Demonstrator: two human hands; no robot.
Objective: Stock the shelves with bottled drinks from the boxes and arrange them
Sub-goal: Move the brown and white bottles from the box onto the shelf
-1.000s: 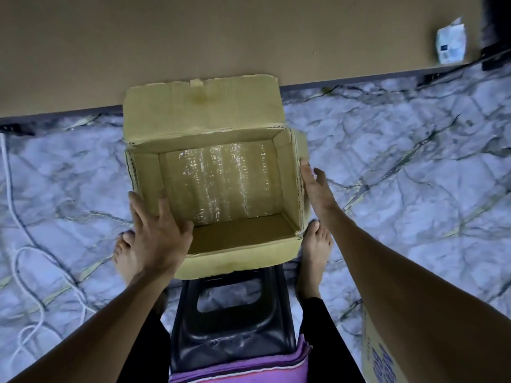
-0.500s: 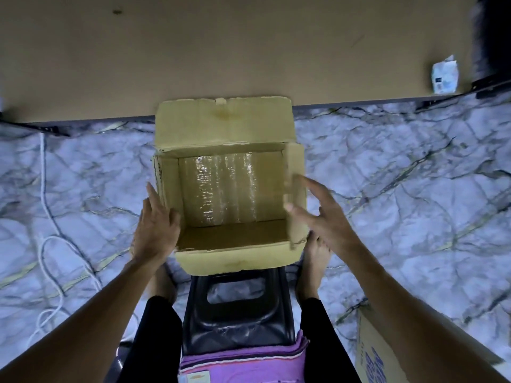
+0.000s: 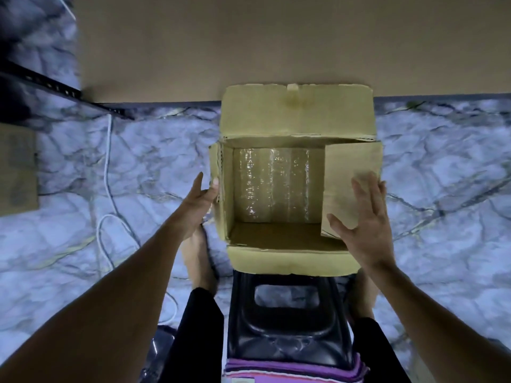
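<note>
- The cardboard box (image 3: 290, 259) sat open on the marble floor (image 3: 442, 189). It was just in front of a black stool (image 3: 290, 327) and between the person's bare feet.
- Shiny clear tape (image 3: 271, 183) ran along the bottom inside the box.
- The far flap (image 3: 297, 111) stood up against a big brown board (image 3: 249, 45).
- The left hand (image 3: 197, 205) was at the left side of the box. Its fingers were straight, and its thumb touched the left flap (image 3: 214, 161).
- The right hand (image 3: 365, 230) had its fingers spread wide. It lay flat on the right flap (image 3: 351, 172), which leaned in over the box.
- Neither hand held anything in a closed grip.
- A white cable (image 3: 106, 167) lay on the floor, well off to the left.
</note>
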